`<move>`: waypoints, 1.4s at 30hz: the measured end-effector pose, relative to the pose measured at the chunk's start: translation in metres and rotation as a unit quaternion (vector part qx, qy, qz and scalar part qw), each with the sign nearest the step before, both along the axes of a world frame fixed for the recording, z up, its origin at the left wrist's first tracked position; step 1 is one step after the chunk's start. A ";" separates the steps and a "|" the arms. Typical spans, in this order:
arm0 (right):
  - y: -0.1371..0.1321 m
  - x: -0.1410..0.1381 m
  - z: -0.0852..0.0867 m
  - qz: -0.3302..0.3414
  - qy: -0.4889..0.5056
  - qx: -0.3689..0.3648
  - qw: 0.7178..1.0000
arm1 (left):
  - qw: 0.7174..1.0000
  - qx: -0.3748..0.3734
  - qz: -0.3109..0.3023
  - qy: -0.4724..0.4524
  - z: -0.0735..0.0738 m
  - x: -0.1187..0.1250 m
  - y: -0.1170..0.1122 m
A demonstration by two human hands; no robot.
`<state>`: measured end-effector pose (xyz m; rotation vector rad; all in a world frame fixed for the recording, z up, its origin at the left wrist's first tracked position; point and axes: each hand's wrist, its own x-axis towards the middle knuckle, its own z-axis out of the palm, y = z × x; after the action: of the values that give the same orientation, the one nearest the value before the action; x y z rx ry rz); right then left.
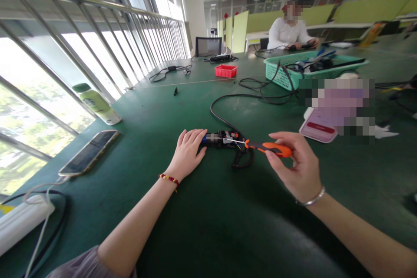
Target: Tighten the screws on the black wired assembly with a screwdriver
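While the left hand [189, 152] holds one end of a small black and blue device [217, 139], its fingers on top and its thumb on the near side, the right hand [301, 165] grips an orange and black screwdriver [276, 149]. The device lies on the green table [208, 226], between the two hands, with its insides and some wires showing. The thin metal rod of the screwdriver points left from the right hand and reaches over the device, but it is hard to tell if the tip touches. Just past the right hand is a phone [317, 130] with a pink screen, partly blurred out. Well to the left of the left hand lies another phone [89, 153], and a green bottle [97, 105] stands a bit past it. Ahead of both hands, a black cord [241, 94] bends over the table. Farther on are a green basket [282, 76] full of things, beyond the right hand, and a little red tray [226, 71]. Farthest off, past the basket, sits a person in white [282, 34].
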<state>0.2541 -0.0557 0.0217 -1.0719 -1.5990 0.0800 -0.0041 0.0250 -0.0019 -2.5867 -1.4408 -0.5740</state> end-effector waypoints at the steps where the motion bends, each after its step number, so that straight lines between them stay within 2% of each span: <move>1: 0.001 0.001 -0.001 0.001 0.009 0.014 1.000 | 1.000 0.000 0.000 0.001 0.000 0.000 0.000; 5: 0.003 0.002 -0.004 0.004 0.027 0.024 0.999 | 1.000 0.003 -0.003 0.004 0.000 0.000 0.000; 12: -0.001 0.001 0.002 -0.007 -0.021 -0.027 0.999 | 1.000 -0.002 0.000 0.005 0.001 0.000 -0.001; 18: 0.004 0.004 -0.005 0.005 0.006 0.050 0.999 | 1.000 -0.002 0.002 0.002 0.001 0.000 0.000; 27: -0.002 0.000 0.005 0.014 -0.052 0.014 0.998 | 1.000 0.001 0.003 0.004 0.000 0.001 0.000; 33: 0.000 0.003 0.000 0.009 -0.044 0.057 0.997 | 1.000 0.000 0.001 0.006 0.001 -0.001 0.000; 40: -0.001 0.002 0.002 0.005 -0.035 -0.020 0.999 | 1.000 0.003 -0.001 0.003 0.000 0.000 0.000; 42: 0.000 0.001 0.001 0.002 -0.024 -0.020 0.999 | 1.000 0.001 0.000 0.002 0.000 0.001 0.000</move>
<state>0.2554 -0.0562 0.0223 -1.1091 -1.6497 0.0896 -0.0036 0.0249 -0.0015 -2.5842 -1.4376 -0.5700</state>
